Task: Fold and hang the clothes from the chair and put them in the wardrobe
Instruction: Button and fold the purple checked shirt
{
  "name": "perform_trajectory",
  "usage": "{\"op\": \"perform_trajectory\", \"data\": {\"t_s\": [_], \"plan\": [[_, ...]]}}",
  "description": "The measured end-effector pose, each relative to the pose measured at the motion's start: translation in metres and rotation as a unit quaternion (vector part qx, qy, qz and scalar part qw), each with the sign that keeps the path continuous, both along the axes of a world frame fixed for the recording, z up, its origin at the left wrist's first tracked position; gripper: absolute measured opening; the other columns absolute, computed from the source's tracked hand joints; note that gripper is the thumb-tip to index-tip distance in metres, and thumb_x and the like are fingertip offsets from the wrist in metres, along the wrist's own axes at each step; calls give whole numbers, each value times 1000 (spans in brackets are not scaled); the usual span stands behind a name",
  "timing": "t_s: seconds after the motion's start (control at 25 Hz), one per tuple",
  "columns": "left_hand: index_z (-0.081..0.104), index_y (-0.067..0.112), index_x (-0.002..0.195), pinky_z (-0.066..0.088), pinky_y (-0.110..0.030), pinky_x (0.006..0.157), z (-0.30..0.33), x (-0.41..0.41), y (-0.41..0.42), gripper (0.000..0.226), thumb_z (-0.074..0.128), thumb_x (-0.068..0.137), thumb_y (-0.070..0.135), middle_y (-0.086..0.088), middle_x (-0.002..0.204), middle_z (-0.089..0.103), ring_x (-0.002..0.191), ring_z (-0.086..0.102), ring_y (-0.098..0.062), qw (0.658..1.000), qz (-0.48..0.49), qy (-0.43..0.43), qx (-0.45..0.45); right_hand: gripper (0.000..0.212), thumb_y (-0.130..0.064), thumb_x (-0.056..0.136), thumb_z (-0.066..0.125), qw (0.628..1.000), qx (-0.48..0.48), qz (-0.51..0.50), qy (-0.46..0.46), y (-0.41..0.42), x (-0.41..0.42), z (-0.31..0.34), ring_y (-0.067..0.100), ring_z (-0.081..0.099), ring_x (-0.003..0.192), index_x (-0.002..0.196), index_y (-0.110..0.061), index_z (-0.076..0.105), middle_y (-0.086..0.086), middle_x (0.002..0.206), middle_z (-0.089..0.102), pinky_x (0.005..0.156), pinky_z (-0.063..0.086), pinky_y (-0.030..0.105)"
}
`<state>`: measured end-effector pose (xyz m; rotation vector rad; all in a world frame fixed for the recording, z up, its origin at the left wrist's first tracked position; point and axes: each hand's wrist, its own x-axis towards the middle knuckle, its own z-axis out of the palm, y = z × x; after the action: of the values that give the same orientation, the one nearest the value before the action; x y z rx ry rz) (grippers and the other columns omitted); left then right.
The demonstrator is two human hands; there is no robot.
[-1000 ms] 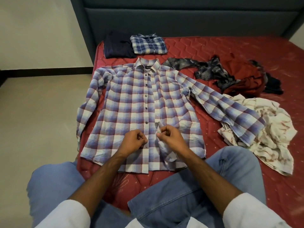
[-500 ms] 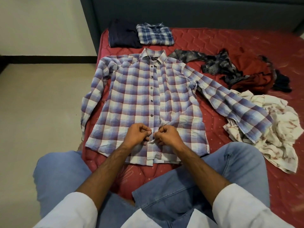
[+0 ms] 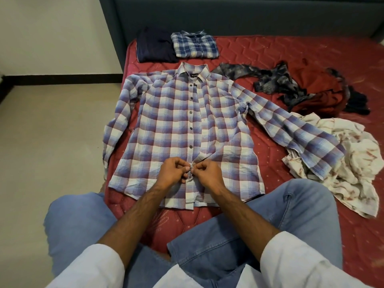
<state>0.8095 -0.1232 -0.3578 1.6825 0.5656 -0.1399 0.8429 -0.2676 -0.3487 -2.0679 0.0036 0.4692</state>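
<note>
A blue, purple and white checked shirt (image 3: 166, 125) lies flat, front up, on the red mattress (image 3: 311, 57), collar away from me. Its left sleeve hangs over the mattress edge and its right sleeve stretches onto a cream garment. My left hand (image 3: 172, 172) and my right hand (image 3: 207, 172) meet at the shirt's button placket near the hem. Each pinches one edge of the placket with curled fingers. The button between my fingertips is hidden.
A folded dark navy garment (image 3: 154, 48) and a folded blue checked shirt (image 3: 195, 48) lie by the grey headboard (image 3: 228, 19). Loose grey-patterned (image 3: 272, 80), dark red (image 3: 324, 94) and cream stained (image 3: 353, 163) clothes lie to the right. My jeans-clad knees flank the mattress corner; bare floor at left.
My hands have come together at the placket; the lifted right flap of the shirt front now lies closed over the left. The camera has shifted slightly.
</note>
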Motion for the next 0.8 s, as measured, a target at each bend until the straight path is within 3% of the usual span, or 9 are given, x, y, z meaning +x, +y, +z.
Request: {"op": "perform_trajectory", "data": {"t_s": [0.16, 0.32, 0.44, 0.6, 0.8], "plan": [[69, 6, 95, 56, -27, 54, 2, -2, -5, 3, 67, 94, 3, -9, 73, 72, 62, 70, -14, 999, 8, -2, 38, 7, -15, 90, 74, 999, 44, -3, 11, -6, -2, -1, 10, 71, 84, 94, -11, 78, -2, 87, 76, 80, 59, 28], [70, 0, 95, 58, -30, 56, 2, -4, -2, 3, 68, 94, 0, -11, 76, 74, 69, 72, -21, 1000, 25, -9, -1, 12, -12, 94, 68, 997, 59, 30, 37, -12, 5, 2, 10, 69, 77, 89, -14, 78, 0, 82, 76, 74, 56, 27], [73, 1, 96, 61, -30, 61, 7, -6, 1, 14, 70, 96, 15, -11, 82, 76, 77, 75, -25, 999, 4, -20, -27, 6, -14, 91, 73, 998, 30, 48, 13, -12, 8, 2, 10, 71, 76, 90, -16, 79, -3, 80, 76, 74, 59, 29], [73, 9, 91, 63, -35, 65, 7, -5, -1, 7, 75, 92, 16, -6, 78, 76, 73, 75, -20, 999, -12, -9, 52, 14, -37, 86, 78, 999, -21, 39, -19, -6, 4, -6, 7, 72, 72, 85, -22, 78, -10, 77, 75, 73, 63, 36], [67, 14, 89, 59, -34, 65, 0, -3, -4, 7, 73, 93, 17, -2, 72, 73, 66, 70, -14, 990, 7, -13, 141, 15, -40, 82, 81, 997, -60, 47, -14, -3, 6, -5, 3, 70, 74, 83, -25, 77, -13, 78, 75, 76, 62, 35]]}}
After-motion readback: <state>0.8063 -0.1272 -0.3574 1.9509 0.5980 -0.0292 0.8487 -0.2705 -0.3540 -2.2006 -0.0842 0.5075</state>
